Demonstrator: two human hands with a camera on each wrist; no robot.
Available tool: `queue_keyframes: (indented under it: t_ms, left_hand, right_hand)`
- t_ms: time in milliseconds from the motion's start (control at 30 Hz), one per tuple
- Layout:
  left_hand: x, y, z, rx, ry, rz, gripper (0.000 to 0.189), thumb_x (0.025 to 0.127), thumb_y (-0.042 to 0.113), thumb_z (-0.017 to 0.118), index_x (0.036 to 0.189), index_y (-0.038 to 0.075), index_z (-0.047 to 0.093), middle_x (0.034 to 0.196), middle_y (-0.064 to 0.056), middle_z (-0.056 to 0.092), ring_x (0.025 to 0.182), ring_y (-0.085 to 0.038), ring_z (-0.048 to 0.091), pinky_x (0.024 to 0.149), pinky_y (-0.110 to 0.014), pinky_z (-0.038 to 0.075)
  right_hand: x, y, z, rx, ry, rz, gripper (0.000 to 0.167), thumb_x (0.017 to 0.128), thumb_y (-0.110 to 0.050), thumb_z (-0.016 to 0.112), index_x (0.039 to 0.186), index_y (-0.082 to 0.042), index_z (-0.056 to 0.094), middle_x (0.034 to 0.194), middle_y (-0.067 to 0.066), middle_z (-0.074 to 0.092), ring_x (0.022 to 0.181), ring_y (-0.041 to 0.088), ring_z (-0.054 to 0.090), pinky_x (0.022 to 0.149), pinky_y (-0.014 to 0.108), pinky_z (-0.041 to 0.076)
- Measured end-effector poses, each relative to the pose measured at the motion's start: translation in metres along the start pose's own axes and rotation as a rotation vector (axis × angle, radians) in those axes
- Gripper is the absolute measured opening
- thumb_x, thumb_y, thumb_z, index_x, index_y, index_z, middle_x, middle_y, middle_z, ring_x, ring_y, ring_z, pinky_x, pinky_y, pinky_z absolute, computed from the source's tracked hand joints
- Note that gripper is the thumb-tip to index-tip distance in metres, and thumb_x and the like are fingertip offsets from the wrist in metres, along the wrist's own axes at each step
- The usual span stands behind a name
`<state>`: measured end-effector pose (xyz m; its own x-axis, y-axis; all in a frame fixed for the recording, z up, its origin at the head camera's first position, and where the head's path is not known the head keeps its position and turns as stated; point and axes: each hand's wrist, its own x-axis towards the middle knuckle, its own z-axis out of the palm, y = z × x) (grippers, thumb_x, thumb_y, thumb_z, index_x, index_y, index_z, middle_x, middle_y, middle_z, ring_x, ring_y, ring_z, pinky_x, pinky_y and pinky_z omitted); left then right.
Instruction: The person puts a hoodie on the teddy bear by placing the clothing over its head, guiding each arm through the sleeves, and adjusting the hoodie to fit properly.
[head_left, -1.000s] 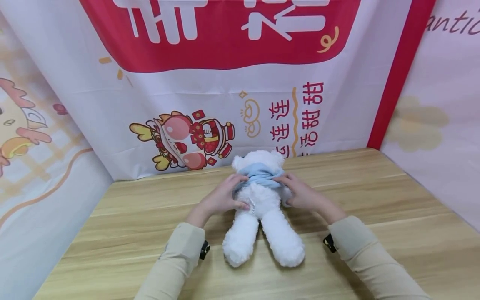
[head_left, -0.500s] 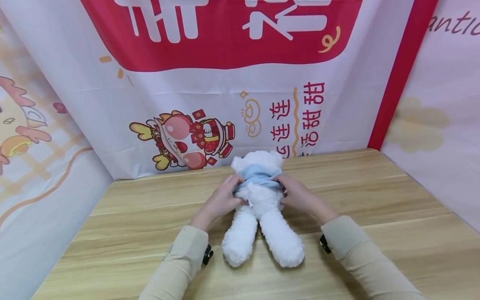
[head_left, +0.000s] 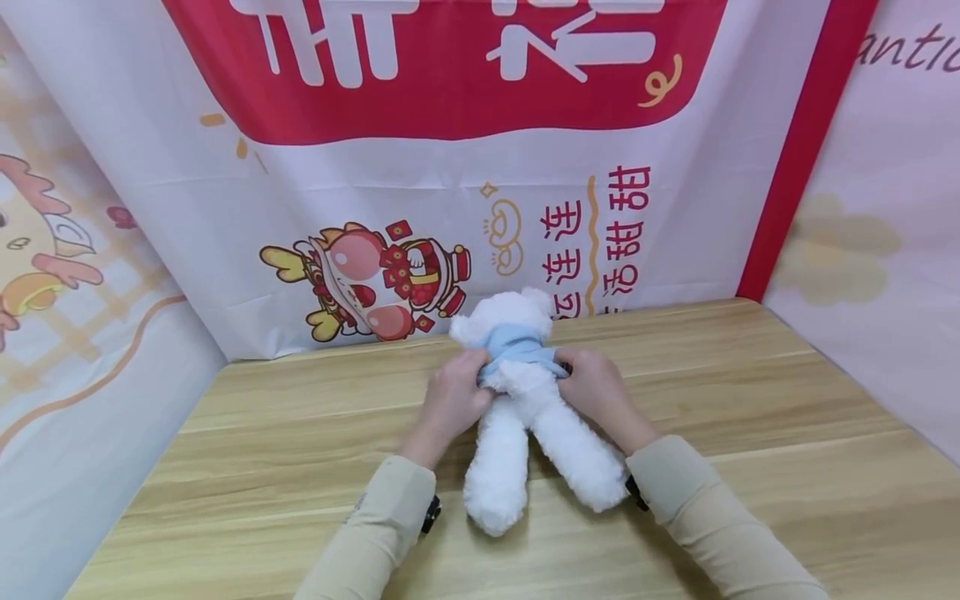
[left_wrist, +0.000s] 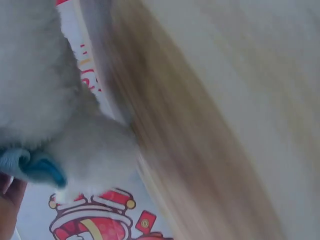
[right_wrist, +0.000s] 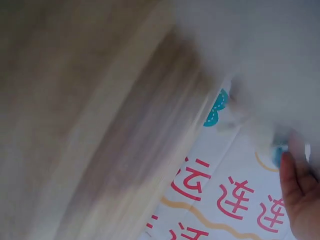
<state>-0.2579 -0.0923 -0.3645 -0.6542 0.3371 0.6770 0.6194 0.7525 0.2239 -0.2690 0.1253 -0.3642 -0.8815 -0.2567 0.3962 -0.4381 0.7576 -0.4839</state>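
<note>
A white, fluffy plush toy shaped like a bear lies on the table, head toward the back and legs toward me. Its face cannot be seen. Bunched around its upper body is a light blue shirt. My left hand pinches the shirt's left edge; a blue fold shows beside the fingers in the left wrist view. On the opposite side, my right hand grips the right edge of the shirt. The right wrist view shows that hand's fingers at a bit of blue cloth, partly covered by white fur.
The wood-grain table extends to both sides of the toy. A white and red printed banner hangs at its back edge, close behind the toy's head. Printed cloths stand along the left and right.
Both hands have moved onto the shirt's edges and shifted slightly. The toy has turned: its head is farther left and back, its legs farther right. The shirt's lower edge spreads wider.
</note>
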Motion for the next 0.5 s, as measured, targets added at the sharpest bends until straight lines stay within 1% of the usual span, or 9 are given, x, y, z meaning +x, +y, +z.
queue_keyframes:
  t_ms: [67, 167, 233, 300, 333, 400, 433, 500]
  left_hand:
    - [0.000, 0.001, 0.000, -0.005, -0.011, -0.030, 0.021, 0.068, 0.001, 0.067, 0.085, 0.009, 0.058, 0.081, -0.004, 0.063, 0.069, -0.021, 0.056, 0.062, -0.038, 0.049]
    - [0.001, -0.001, -0.002, -0.047, -0.072, -0.053, 0.027, 0.068, -0.005, 0.065, 0.091, 0.009, 0.061, 0.089, -0.005, 0.065, 0.078, -0.023, 0.061, 0.069, -0.040, 0.052]
    - [0.001, -0.003, -0.004, -0.079, -0.112, -0.055, 0.032, 0.069, -0.007, 0.066, 0.096, 0.009, 0.061, 0.094, -0.006, 0.065, 0.084, -0.023, 0.062, 0.075, -0.040, 0.053]
    - [0.002, -0.005, -0.007, -0.106, -0.141, -0.050, 0.034, 0.070, -0.009, 0.066, 0.099, 0.008, 0.062, 0.098, -0.008, 0.065, 0.089, -0.025, 0.063, 0.080, -0.041, 0.053]
    - [0.002, -0.005, -0.008, -0.119, -0.154, -0.045, 0.034, 0.070, -0.009, 0.066, 0.100, 0.008, 0.062, 0.099, -0.008, 0.065, 0.090, -0.025, 0.062, 0.081, -0.041, 0.053]
    - [0.002, -0.006, -0.008, -0.123, -0.163, -0.022, 0.033, 0.072, -0.007, 0.067, 0.100, 0.009, 0.062, 0.099, -0.007, 0.065, 0.091, -0.024, 0.062, 0.082, -0.041, 0.053]
    - [0.002, -0.006, -0.008, -0.119, -0.166, -0.008, 0.032, 0.073, -0.007, 0.067, 0.100, 0.010, 0.062, 0.099, -0.007, 0.065, 0.089, -0.024, 0.062, 0.080, -0.041, 0.053]
    - [0.002, -0.005, -0.007, -0.087, -0.151, 0.031, 0.030, 0.072, -0.004, 0.067, 0.098, 0.010, 0.061, 0.095, -0.006, 0.065, 0.085, -0.021, 0.061, 0.075, -0.039, 0.053]
  right_hand:
    - [-0.001, 0.000, -0.001, -0.014, -0.047, -0.029, 0.017, 0.071, 0.002, 0.059, 0.067, -0.011, 0.051, 0.056, -0.001, 0.039, 0.054, 0.012, 0.037, 0.051, 0.022, 0.030]
    - [-0.004, -0.001, -0.005, -0.021, -0.128, -0.103, 0.015, 0.070, -0.003, 0.061, 0.069, -0.012, 0.049, 0.058, -0.003, 0.037, 0.056, 0.011, 0.037, 0.052, 0.022, 0.031]
    - [-0.006, -0.003, -0.010, -0.014, -0.158, -0.139, 0.014, 0.072, -0.011, 0.063, 0.072, -0.012, 0.049, 0.062, -0.003, 0.040, 0.060, 0.011, 0.039, 0.055, 0.023, 0.033]
    - [-0.006, -0.008, -0.013, 0.017, -0.174, -0.138, 0.017, 0.078, -0.023, 0.066, 0.077, -0.012, 0.052, 0.066, -0.002, 0.046, 0.063, 0.011, 0.043, 0.057, 0.024, 0.036]
    - [-0.006, -0.010, -0.014, 0.038, -0.178, -0.132, 0.022, 0.080, -0.028, 0.067, 0.081, -0.011, 0.054, 0.070, -0.001, 0.049, 0.066, 0.012, 0.046, 0.059, 0.026, 0.038]
    - [-0.006, -0.016, -0.013, 0.063, -0.177, -0.113, 0.034, 0.079, -0.038, 0.072, 0.091, -0.009, 0.057, 0.079, 0.001, 0.057, 0.073, 0.014, 0.052, 0.066, 0.029, 0.045]
    - [-0.005, -0.018, -0.012, 0.081, -0.175, -0.098, 0.040, 0.077, -0.039, 0.076, 0.095, -0.008, 0.058, 0.084, 0.003, 0.060, 0.077, 0.015, 0.055, 0.070, 0.030, 0.048]
    - [-0.004, -0.021, -0.009, 0.100, -0.168, -0.100, 0.045, 0.073, -0.034, 0.080, 0.099, -0.004, 0.058, 0.090, 0.007, 0.064, 0.082, 0.017, 0.058, 0.074, 0.034, 0.051]
